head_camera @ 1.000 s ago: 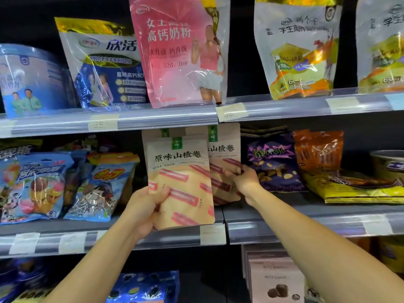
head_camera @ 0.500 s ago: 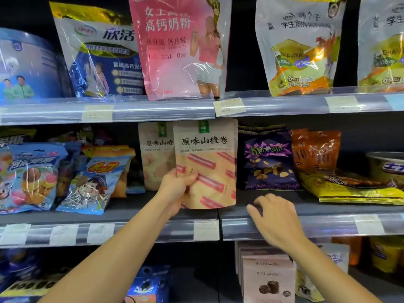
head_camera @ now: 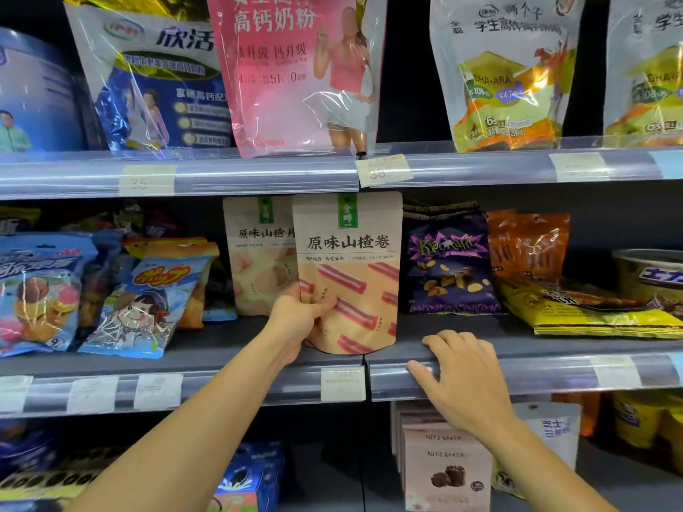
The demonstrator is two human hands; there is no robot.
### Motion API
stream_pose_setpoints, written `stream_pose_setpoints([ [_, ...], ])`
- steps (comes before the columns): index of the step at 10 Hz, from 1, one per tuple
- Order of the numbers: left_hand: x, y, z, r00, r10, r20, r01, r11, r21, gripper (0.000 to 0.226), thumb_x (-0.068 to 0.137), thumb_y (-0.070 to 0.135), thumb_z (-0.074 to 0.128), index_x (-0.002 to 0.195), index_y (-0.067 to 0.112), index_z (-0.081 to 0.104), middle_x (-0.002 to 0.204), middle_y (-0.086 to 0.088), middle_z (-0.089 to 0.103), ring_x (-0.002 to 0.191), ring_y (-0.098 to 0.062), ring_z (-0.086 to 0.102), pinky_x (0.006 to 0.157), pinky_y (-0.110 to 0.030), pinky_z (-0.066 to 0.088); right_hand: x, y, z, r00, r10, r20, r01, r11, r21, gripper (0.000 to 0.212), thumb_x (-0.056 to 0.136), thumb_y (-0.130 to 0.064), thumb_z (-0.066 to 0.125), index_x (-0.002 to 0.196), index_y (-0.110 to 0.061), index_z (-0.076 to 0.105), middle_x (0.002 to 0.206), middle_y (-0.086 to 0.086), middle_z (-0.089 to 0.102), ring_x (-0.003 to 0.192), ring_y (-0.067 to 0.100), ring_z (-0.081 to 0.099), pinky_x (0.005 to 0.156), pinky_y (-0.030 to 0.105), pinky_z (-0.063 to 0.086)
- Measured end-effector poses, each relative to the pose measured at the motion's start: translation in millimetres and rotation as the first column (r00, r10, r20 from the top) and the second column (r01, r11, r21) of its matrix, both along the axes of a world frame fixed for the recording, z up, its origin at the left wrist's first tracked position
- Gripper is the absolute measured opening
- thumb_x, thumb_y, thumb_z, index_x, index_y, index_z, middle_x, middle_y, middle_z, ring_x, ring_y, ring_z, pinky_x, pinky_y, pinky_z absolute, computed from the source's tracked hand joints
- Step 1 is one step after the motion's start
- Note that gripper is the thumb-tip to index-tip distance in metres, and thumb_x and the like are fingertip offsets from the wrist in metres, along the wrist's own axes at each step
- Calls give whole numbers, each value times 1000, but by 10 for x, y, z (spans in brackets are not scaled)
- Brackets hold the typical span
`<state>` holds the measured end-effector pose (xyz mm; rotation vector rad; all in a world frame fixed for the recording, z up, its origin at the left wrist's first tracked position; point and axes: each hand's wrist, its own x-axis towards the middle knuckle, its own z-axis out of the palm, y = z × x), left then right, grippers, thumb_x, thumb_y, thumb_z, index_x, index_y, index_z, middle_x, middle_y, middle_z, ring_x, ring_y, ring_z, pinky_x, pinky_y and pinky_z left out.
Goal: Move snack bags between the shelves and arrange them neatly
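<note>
The left hand (head_camera: 299, 319) is pinching the pouch (head_camera: 351, 275) at its lower left edge, standing it on the middle shelf (head_camera: 221, 349) beside the purple bag (head_camera: 451, 264), the right hand (head_camera: 458, 375) resting open on the shelf's lip, so it's best seating the base flat before releasing.

Matt paper-look pouch (head_camera: 351, 260), glossy shelf rail (head_camera: 517, 375)

The single head-worn camera faces the shelving straight on and slightly downward, centred on the hawthorn-roll bag (head_camera: 354, 275) on the middle shelf (head_camera: 221, 364), near enough that the right hand (head_camera: 458, 375) rests on its front edge, with the upper shelf (head_camera: 258, 175) cropped at the top and the lower shelf (head_camera: 628, 485) at the bottom.
</note>
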<state>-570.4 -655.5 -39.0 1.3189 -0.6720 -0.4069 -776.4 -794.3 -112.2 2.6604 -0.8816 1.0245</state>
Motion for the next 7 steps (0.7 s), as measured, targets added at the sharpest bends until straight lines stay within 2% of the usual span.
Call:
stream_pose_setpoints([
  [2,-30,10,11,999,-36,-30,36,999,-5,30,88,0,64,118,6,59,107,-9,72,94,-22,67,72,-29,52,1,33,9,1000,-6,-2,6,1000,19,56,86,-63,31,111,-26,64,100,-10,61,94,16,54,87,34,40],
  [3,-46,21,29,998,-43,-49,43,999,6,22,89,1,64,108,9,61,96,-3,71,87,-17,66,69,-27,50,-3,58,23,1000,-13,-12,14,999,37,57,86,-63,29,113,-27,63,103,-10,61,97,15,53,89,34,39],
  [4,-30,8,23,997,-33,-65,35,999,33,15,88,4,66,99,11,60,95,-4,70,91,-20,64,72,-29,48,-6,72,34,999,-21,-25,22,998,51,58,86,-64,28,116,-27,62,106,-11,60,99,15,52,92,33,38],
  [5,0,9,20,997,-26,-70,29,999,39,31,84,6,71,113,5,59,105,-7,70,96,-22,65,74,-30,50,-7,93,52,998,-43,-56,47,997,59,59,87,-64,27,118,-28,60,109,-11,60,103,15,52,94,33,38],
  [6,20,70,-28,999,18,-33,-16,999,36,43,79,9,78,116,9,56,108,-6,69,98,-20,65,73,-32,53,-19,91,47,996,-57,-69,60,997,54,61,87,-65,26,121,-27,59,113,-10,60,106,14,52,97,33,37],
  [7,36,152,-85,991,130,37,-132,990,43,52,74,11,82,116,11,53,109,-4,69,101,-21,65,86,-41,55,0,88,81,994,-64,-91,71,995,75,64,87,-66,23,126,-27,56,119,-11,59,112,14,51,102,33,34],
])
